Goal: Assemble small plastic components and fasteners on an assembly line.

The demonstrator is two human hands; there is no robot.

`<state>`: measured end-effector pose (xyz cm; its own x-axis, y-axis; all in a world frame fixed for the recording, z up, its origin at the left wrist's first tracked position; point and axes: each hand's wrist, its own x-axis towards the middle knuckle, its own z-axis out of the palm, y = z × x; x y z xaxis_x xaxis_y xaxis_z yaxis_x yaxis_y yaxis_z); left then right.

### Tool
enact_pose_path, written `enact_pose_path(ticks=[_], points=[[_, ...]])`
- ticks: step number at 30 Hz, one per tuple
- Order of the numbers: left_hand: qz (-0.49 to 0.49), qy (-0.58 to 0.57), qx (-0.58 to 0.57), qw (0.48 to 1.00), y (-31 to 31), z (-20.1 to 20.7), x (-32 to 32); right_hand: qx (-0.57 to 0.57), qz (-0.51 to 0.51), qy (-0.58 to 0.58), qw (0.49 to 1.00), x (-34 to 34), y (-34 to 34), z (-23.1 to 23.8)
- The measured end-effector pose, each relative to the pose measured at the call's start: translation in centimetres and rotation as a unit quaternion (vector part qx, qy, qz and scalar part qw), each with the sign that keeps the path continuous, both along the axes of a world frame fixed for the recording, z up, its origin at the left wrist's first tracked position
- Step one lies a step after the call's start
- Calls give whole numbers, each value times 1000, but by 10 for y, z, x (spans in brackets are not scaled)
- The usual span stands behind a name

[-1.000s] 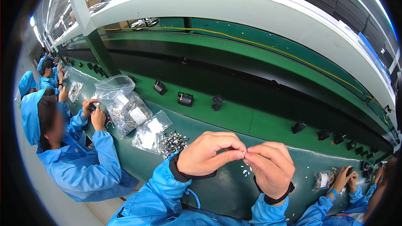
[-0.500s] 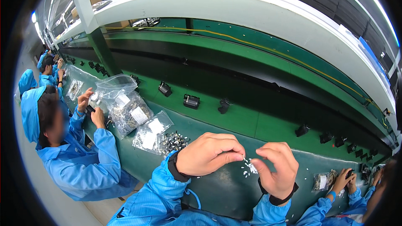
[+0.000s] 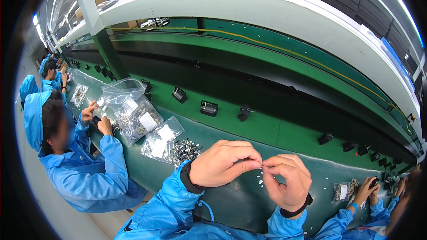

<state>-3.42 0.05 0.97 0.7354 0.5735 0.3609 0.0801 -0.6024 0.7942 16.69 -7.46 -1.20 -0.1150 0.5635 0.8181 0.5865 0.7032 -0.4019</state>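
My left hand [image 3: 227,163] is closed in a pinch over the green table, thumb against forefinger. The right hand [image 3: 287,181] pinches too, its fingertips meeting those of the left. Whatever sits between the fingertips is too small and covered to name. Just below them lie small white pieces [image 3: 261,180] on the tabletop, partly hidden behind my right hand. Left of my left hand is a pile of small black, white and brass-coloured parts [image 3: 186,151], beside a clear plastic bag [image 3: 162,140] with a white label.
A larger clear bag of metal parts [image 3: 138,118] stands farther left. Beyond the table, black housings [image 3: 209,108] sit along a green conveyor [image 3: 267,129]. A co-worker in blue [image 3: 84,164] works at the left; another person's hands [image 3: 368,191] are at the right, near a bag [image 3: 341,192].
My right hand has moved left and closed its fingers against my left fingertips, now covering much of the white pieces. Black housings on the conveyor have shifted slightly right.
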Motion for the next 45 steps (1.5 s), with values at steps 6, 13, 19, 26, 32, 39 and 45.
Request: enact_pose_path(ticks=[6,13,19,26,32,39,45], points=[[12,-20,-8,1000,-3,-2,2,18,-16,1,1000,-1,1,-1],[24,-27,-9,999,-4,-3,9,18,-44,3,999,-2,2,-1],[20,-16,-20,999,-6,-2,12,11,-68,14,998,-3,-1,-1],[-19,-4,-11,1000,-3,0,4,7,-69,19,997,-4,-1,0],[68,-6,58,996,14,-2,-10,-310,-16,-53,949,35,7,-11],[152,-11,66,986,24,-6,-15,-444,15,-169,880,41,40,-60],[87,-37,22,995,28,-19,-1,-315,87,2,945,35,40,-41]])
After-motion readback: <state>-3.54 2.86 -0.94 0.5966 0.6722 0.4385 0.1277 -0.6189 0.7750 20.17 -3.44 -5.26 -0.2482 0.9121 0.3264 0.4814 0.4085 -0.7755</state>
